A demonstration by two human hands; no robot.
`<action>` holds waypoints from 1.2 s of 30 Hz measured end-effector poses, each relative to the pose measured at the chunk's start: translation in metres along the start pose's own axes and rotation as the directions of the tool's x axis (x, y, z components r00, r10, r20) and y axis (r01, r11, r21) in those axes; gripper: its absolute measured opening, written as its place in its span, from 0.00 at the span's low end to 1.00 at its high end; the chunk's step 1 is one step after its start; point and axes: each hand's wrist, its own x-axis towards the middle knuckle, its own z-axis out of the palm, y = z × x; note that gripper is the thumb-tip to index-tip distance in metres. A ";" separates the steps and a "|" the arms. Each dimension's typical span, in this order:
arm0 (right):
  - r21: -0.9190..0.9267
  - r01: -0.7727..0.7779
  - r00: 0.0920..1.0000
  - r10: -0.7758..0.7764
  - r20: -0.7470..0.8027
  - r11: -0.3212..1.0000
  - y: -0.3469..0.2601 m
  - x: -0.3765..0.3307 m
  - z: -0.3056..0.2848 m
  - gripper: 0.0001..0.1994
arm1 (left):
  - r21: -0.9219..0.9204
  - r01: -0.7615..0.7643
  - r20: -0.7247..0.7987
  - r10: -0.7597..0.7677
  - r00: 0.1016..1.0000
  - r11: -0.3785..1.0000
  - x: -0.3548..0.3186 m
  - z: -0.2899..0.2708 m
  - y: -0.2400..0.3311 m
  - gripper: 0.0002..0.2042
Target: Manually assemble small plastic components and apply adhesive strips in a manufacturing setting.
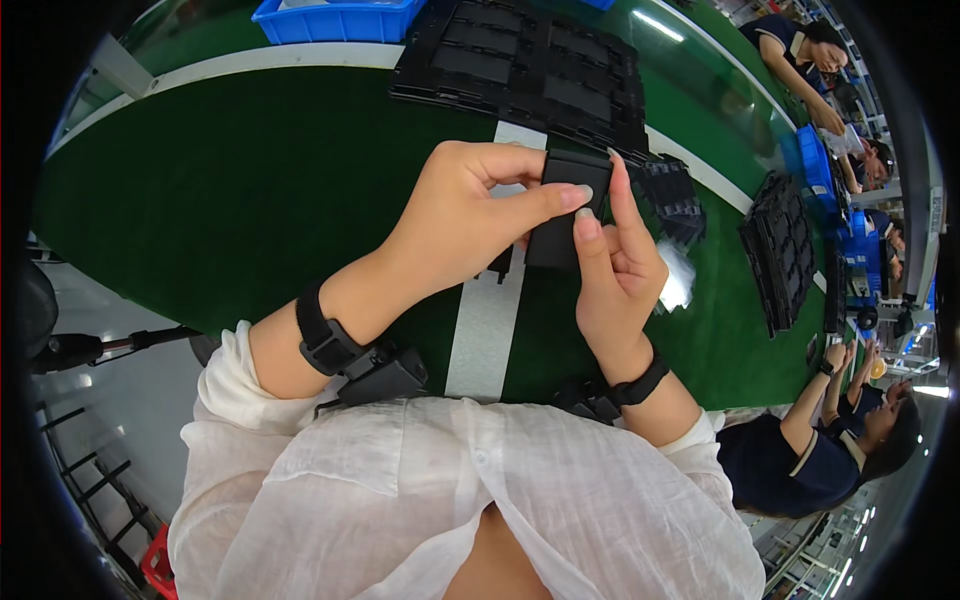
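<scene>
Holding a flat black piece point(560, 215) up over the green counter point(250, 180), left hand point(455, 215) and right hand point(615, 265) both pinching its edges, keeping it steady for a close look.

no packages, labels, signs or screens

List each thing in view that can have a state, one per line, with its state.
Black flat part: held up off the table, gripped by both hands.
Left hand: shut on the part.
Right hand: shut on the part.
Black trays: stacked on the green table.
Blue bin: resting on the table.
</scene>
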 end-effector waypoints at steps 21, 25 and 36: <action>0.495 -0.194 0.977 0.120 0.178 0.847 -0.007 0.002 0.003 0.30 | -0.477 0.275 0.265 -0.162 0.951 0.835 0.001 0.003 -0.005 0.21; 0.394 -0.130 0.988 0.086 0.128 0.910 -0.007 0.000 0.005 0.30 | -0.224 0.012 0.049 -0.001 0.999 0.974 0.001 0.012 -0.005 0.25; 0.416 -0.197 0.979 0.158 0.127 0.888 -0.022 0.006 0.001 0.30 | -0.121 -0.302 -0.026 0.301 0.953 0.946 0.015 -0.002 -0.005 0.21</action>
